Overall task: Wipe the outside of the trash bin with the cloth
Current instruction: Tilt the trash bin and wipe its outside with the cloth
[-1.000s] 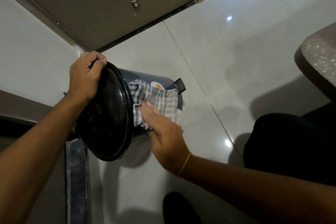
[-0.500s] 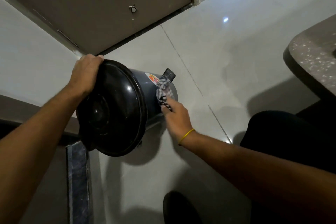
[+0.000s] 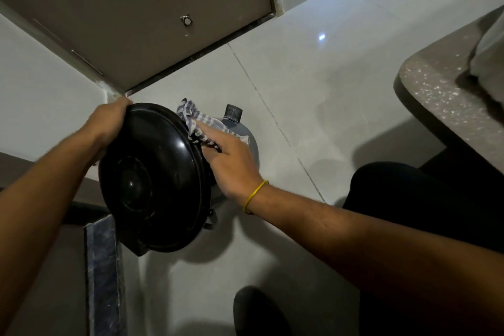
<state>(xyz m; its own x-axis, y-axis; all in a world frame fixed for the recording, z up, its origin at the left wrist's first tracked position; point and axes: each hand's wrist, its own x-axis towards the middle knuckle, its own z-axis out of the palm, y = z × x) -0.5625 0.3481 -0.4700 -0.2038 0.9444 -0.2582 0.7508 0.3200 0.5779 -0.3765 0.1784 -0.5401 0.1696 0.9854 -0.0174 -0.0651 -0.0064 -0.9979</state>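
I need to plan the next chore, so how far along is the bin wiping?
It is mid-job. The left hand grips the black lid and holds the trash bin tilted. The right hand presses the checked cloth on the grey side just behind the lid rim. The underside facing the floor is hidden, so I cannot tell whether it or the pedal is done.

Tilted grey black-lidded trash bin (image 3: 252, 142), checked cloth (image 3: 200, 121) pressed on its side
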